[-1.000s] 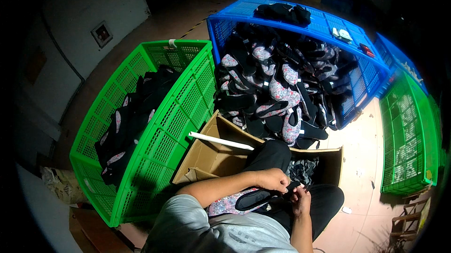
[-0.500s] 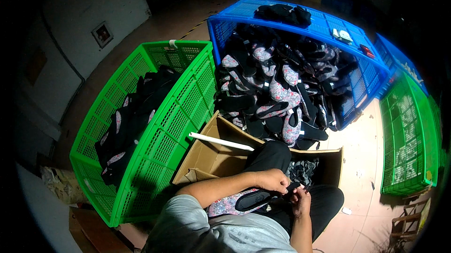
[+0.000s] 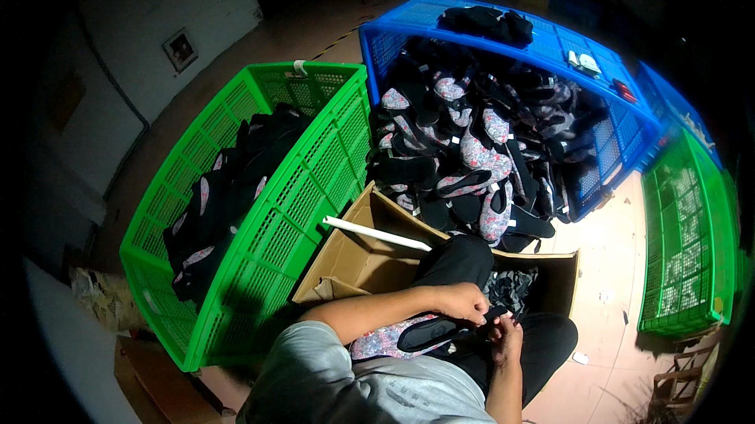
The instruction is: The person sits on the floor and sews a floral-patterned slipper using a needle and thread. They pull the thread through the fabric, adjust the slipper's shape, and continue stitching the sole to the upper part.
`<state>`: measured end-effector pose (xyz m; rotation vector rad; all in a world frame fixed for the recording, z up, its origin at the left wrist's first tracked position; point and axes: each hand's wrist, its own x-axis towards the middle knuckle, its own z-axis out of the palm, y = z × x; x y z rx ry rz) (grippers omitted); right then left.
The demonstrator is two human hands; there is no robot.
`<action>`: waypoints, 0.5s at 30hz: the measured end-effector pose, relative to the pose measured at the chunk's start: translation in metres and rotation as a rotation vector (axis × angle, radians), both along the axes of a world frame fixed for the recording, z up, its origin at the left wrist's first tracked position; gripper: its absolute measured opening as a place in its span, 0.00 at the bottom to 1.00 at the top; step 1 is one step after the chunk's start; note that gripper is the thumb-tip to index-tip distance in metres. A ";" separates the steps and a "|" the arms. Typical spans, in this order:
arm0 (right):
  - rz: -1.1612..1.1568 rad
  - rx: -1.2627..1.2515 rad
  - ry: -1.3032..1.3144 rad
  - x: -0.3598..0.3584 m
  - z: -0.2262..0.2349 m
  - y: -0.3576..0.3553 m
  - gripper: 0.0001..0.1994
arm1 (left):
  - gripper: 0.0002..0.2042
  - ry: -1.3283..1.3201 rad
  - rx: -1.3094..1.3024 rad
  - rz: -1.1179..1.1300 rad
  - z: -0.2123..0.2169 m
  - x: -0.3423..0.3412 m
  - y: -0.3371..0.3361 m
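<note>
Green crate, left: I see dark and floral slippers piled inside.
Cardboard box, near centre: open, with a white tube lying across its rim.
Left hand: my grip is closed over a black-soled floral slipper on my lap.
Right hand: fingers pinched at the slipper's toe end; I cannot tell what they hold.
Blue crate, far right: heaped with more slippers.
Step, as I judge: working on the slipper's toe end; next calls for a steady pinch.
</note>
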<state>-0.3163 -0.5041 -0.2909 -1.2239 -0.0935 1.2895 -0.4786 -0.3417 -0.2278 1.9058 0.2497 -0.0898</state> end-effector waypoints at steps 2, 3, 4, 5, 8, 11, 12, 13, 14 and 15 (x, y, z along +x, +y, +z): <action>0.018 0.001 0.001 0.001 -0.004 -0.001 0.05 | 0.11 -0.022 -0.011 0.010 0.004 0.000 -0.001; 0.007 -0.011 0.004 0.002 -0.005 -0.003 0.04 | 0.11 -0.033 -0.017 0.014 0.006 0.000 -0.002; -0.001 -0.020 0.008 0.001 -0.001 -0.001 0.05 | 0.11 -0.034 -0.013 0.020 0.005 -0.001 -0.002; -0.010 -0.029 0.013 0.000 0.002 0.000 0.05 | 0.11 -0.035 -0.009 0.025 0.004 -0.001 -0.002; -0.022 -0.038 -0.001 -0.002 0.005 0.002 0.05 | 0.11 -0.033 0.002 0.027 0.003 -0.001 -0.002; -0.029 -0.048 -0.018 -0.001 -0.001 0.001 0.05 | 0.11 -0.024 0.014 0.025 0.004 0.000 -0.002; -0.028 -0.047 -0.018 0.000 -0.003 0.001 0.05 | 0.11 -0.019 0.019 0.025 0.004 0.000 -0.002; -0.026 -0.046 -0.017 -0.001 -0.001 0.001 0.05 | 0.12 -0.025 0.017 0.025 0.004 0.000 -0.002; -0.025 -0.045 -0.017 -0.001 -0.001 0.001 0.05 | 0.12 -0.031 0.015 0.025 0.004 -0.001 -0.002; -0.025 -0.047 -0.017 -0.001 -0.002 0.001 0.06 | 0.12 -0.037 0.013 0.025 0.003 -0.001 -0.002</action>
